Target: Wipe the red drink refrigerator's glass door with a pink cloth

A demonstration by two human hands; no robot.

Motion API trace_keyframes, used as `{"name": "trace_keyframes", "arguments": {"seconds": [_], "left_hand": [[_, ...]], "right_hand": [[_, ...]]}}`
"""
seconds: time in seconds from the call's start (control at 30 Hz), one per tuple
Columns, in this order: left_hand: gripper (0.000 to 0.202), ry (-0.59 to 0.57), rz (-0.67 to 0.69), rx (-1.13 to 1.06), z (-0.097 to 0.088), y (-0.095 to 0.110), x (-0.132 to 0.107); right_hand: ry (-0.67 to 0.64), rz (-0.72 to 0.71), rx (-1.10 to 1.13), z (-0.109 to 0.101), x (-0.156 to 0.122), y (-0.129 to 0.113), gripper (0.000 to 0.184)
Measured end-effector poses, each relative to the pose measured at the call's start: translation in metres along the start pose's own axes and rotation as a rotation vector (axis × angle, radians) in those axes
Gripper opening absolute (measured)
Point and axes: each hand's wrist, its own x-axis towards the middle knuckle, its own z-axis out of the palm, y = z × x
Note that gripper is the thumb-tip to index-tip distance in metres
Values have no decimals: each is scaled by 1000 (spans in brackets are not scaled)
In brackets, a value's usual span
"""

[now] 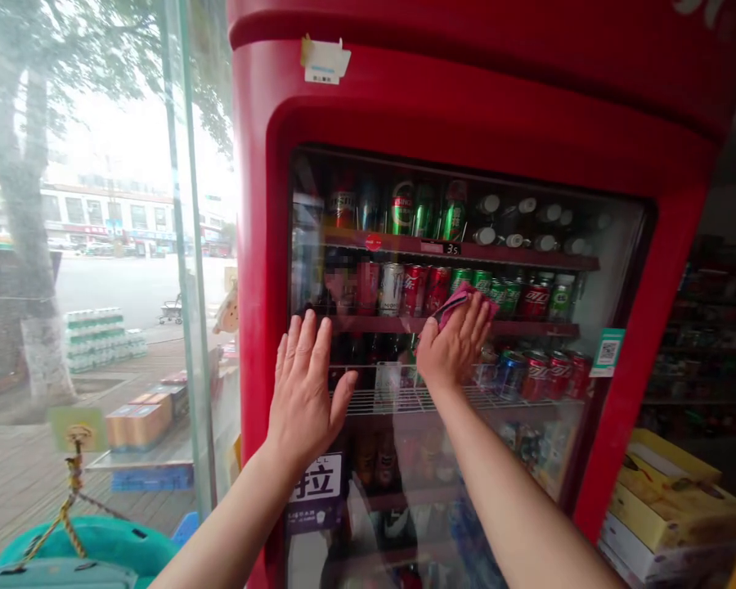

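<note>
My right hand [457,343] lies over a pink cloth [463,296] on the glass door [617,245], its fingers extended and slightly apart; I cannot tell whether my thumb pinches the cloth underneath. The cloth sits in front of the cans on the middle shelf, its edges showing beyond my thumb and fingertips. My left hand [307,380] is raised, palm toward the door, four fingers upright and close together, thumb stretched away; whether it touches the glass I cannot tell.

Below my left wrist a purple label [316,514] is partly covered by my forearm. A green-and-white sticker [607,353] sits at the door's right side. Behind the glass stand rows of cans [437,288], with white-capped bottles [549,214] on the shelf above.

The red frame [254,245] rises just left of my left fingers and curves over the top. Open glass runs above both hands, and rightward from the cloth toward the frame's far side. Beyond that side, yellow boxes [680,515] are stacked low. To my left, a glass pane [191,245] bounds the space, with a teal tub [153,536] low beside it.
</note>
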Motion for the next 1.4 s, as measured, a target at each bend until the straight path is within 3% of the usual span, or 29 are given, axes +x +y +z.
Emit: {"name": "trace_keyframes", "arguments": {"seconds": [0.07, 0.1, 0.23, 0.33, 0.43, 0.53, 0.77, 1.0, 1.1, 1.17, 1.23, 1.33, 1.4], "left_hand": [[83, 8, 3, 0, -1, 2, 1], [82, 13, 3, 3, -1, 3, 1], [81, 27, -4, 24, 1, 6, 4], [81, 36, -35, 44, 9, 13, 8], [82, 35, -78, 48, 25, 26, 13], [83, 16, -93, 33, 48, 46, 19], [84, 4, -58, -12, 96, 105, 35], [83, -8, -18, -22, 111, 146, 46], [83, -21, -5, -28, 110, 159, 49], [83, -24, 4, -33, 111, 168, 52], [83, -26, 20, -39, 114, 176, 56], [84, -36, 39, -38, 123, 185, 62], [84, -42, 38, -26, 133, 190, 66]], "right_hand": [[30, 122, 14, 4, -9, -31, 80], [-17, 74, 33, 5, -16, -48, 81], [-293, -470, 166, 8, -43, -95, 72], [-369, -715, 201, 4, -48, -95, 68], [-386, -841, 188, -4, -36, -70, 63], [-401, -848, 193, -9, -19, -30, 65], [-288, -589, 151, -10, 17, 82, 82], [-138, -284, 22, -24, 56, 185, 85], [-64, -112, 20, -24, 62, 196, 84], [-33, -11, 33, -22, 60, 187, 84], [-66, -15, 47, -22, 54, 171, 83], [-227, -320, 86, -26, 46, 157, 76], [-295, -560, 118, -29, 46, 161, 72]]}}
